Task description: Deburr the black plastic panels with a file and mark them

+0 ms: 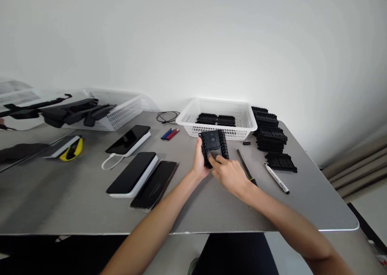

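Observation:
My left hand grips a black plastic panel with toothed side edges by its left side, thumb along the edge. The panel is tilted up above the table, in front of a white basket. Over its lower part, the fingers of my right hand are bent, the index fingertip touching its face. A greyish shiny patch shows just above those fingers; what it is I cannot tell. Inside the white basket lie similar black panels. More stand in a stack at the right, with a single panel before it.
A long tool and a white marker lie right of my hands, near a black cap. Leftward are two lighters, a cable, phones, and a basket of black parts. The table's front edge runs below.

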Demonstrator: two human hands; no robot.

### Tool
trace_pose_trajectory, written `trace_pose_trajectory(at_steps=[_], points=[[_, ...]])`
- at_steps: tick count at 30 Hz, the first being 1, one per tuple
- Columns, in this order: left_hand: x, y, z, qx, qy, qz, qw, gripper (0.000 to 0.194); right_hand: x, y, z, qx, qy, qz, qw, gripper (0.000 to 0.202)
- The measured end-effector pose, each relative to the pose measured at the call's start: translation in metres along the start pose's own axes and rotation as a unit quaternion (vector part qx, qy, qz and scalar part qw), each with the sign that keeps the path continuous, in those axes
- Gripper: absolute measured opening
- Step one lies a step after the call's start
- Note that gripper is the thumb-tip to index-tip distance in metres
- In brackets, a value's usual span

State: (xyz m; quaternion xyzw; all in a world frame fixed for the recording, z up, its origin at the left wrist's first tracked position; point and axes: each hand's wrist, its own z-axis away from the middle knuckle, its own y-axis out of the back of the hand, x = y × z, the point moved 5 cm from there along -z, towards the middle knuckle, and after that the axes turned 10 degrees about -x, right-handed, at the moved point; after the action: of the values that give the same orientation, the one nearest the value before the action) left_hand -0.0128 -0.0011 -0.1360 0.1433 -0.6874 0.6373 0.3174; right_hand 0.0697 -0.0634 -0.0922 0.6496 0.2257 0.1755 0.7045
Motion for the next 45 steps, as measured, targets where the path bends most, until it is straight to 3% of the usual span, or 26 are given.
trace_pose_trajectory(at_steps=[4,7,10,13,16,18,21,24,31,38,41,45], points=[[0.006,-0.001,0.001,0.004,0.000,0.010,1.000,0.058,-0.005,-0.001,0.002,-0.019,0.037,0.023,0.999,0.039],[0.007,-0.004,0.002,-0.005,0.002,0.006,1.000,0.059,0.001,0.003,0.004,0.014,0.052,-0.005,0.999,0.030],[0.007,-0.007,0.002,-0.029,0.007,0.004,1.000,0.059,0.018,0.012,0.006,0.112,0.041,-0.090,0.989,0.030],[0.004,-0.011,0.002,-0.064,0.024,0.013,0.998,0.063,0.037,0.022,0.012,0.246,0.019,-0.185,0.951,0.036],[-0.006,-0.013,0.003,-0.088,0.045,0.028,0.995,0.061,0.043,0.026,0.015,0.307,0.017,-0.216,0.927,0.044],[-0.017,-0.014,0.004,-0.088,0.068,0.030,0.993,0.053,0.041,0.026,0.013,0.294,0.010,-0.188,0.937,0.048],[-0.030,-0.013,0.007,-0.066,0.105,0.028,0.992,0.040,0.033,0.023,0.006,0.225,-0.019,-0.096,0.970,0.053],[-0.034,-0.009,0.008,-0.042,0.126,0.033,0.991,0.039,0.024,0.018,0.001,0.163,-0.040,-0.010,0.986,0.056],[-0.019,0.008,0.001,-0.010,0.094,0.030,0.995,0.027,0.001,0.004,0.000,0.071,0.012,0.041,0.997,0.056],[0.005,0.001,-0.002,-0.024,0.038,0.055,0.997,0.036,-0.011,0.006,0.012,0.033,0.097,0.003,0.995,0.048],[0.012,-0.003,-0.002,-0.025,0.039,0.057,0.997,0.040,-0.003,0.008,0.014,0.075,0.112,-0.069,0.989,0.041],[0.009,-0.005,-0.001,-0.034,0.030,0.055,0.997,0.040,0.023,0.019,0.016,0.244,0.068,-0.238,0.938,0.048]])
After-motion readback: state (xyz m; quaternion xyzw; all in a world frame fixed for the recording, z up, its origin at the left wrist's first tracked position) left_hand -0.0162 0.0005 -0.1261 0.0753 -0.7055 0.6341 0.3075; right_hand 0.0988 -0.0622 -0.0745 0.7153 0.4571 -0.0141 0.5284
